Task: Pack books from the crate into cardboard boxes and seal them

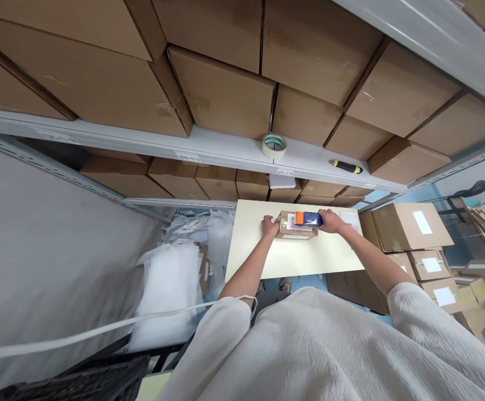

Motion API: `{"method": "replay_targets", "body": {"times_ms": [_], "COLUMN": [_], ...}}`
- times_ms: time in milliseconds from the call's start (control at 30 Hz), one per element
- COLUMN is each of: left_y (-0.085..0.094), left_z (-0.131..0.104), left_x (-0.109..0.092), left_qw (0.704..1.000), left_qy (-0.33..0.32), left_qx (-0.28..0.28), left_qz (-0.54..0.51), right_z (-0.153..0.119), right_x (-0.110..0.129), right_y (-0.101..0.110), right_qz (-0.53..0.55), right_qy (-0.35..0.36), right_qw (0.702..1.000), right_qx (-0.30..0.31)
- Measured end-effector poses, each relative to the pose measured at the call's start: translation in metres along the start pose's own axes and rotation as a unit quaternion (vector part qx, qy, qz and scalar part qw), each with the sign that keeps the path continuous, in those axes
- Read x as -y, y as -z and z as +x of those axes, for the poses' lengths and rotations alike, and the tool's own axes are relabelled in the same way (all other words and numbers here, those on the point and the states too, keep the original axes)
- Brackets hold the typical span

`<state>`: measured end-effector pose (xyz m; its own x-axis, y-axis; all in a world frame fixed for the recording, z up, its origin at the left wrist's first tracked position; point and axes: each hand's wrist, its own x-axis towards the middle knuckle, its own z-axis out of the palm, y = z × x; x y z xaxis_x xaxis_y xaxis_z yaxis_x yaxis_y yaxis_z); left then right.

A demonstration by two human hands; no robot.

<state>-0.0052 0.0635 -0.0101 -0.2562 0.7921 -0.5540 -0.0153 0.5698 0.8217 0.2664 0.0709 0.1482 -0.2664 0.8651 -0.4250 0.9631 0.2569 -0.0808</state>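
R hand (330, 221): fingers wrapped round near end of blue handheld tape dispenser w/ orange head (313, 219), pointed L, over top of small brown cardboard box (292, 231). L hand (270, 225): fingers up against box's L end, by some shiny tape; can't tell if pinching or just bracing. Box: on smooth pale-yellow desk (263, 262), nearer far edge than near one, white labels on top & front. Step in hand, judging by grip: prob. taping across box top. To do well: brace L end firmly w/ L hand, but w/o squeezing hard enough to buckle cardboard. Anchor tape end flat first, then pull dispenser R in one steady stroke, low & level, w/ enough tension to avoid wrinkles. Line up w/ seam, if any (can't see under dispenser). Watch white top label: best covered flat or missed altogether, not half-caught w/ a crease across print. At R end, fold over edge, tilt head to cut, & mind L fingers around blade, if fitted (too small to tell). Then rub down w/ palm, esp. corners. Also watch loose white cord (112, 324) across L upper arm: could snag on a wide pull, so best to work w/ elbows in & strokes short.
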Motion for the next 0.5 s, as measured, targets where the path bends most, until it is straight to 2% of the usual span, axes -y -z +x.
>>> {"method": "replay_targets", "body": {"times_ms": [67, 233, 300, 400, 433, 500], "left_y": [0.002, 0.017, 0.022, 0.023, 0.022, 0.020], "left_z": [-0.001, -0.006, -0.010, -0.018, -0.021, -0.024], "left_x": [-0.001, -0.004, -0.010, -0.023, -0.027, -0.033], "left_qw": [0.999, 0.995, 0.985, 0.935, 0.914, 0.878], "left_qy": [-0.039, -0.072, -0.140, -0.293, -0.321, -0.337], "left_qx": [-0.005, 0.065, 0.070, 0.128, 0.162, 0.221], "left_qz": [0.015, 0.034, 0.069, 0.153, 0.187, 0.257], "right_z": [0.000, 0.004, 0.005, 0.005, 0.005, 0.004], "right_x": [-0.001, -0.003, -0.003, -0.001, -0.001, 0.000], "right_y": [-0.002, -0.011, -0.015, -0.018, -0.018, -0.017], "right_qz": [0.004, 0.012, 0.030, 0.080, 0.092, 0.096], "right_qy": [-0.001, 0.005, 0.008, 0.039, 0.055, 0.074], "right_qw": [1.000, 1.000, 0.999, 0.995, 0.993, 0.991], "right_qx": [-0.004, -0.027, -0.034, -0.048, -0.051, -0.050]}}
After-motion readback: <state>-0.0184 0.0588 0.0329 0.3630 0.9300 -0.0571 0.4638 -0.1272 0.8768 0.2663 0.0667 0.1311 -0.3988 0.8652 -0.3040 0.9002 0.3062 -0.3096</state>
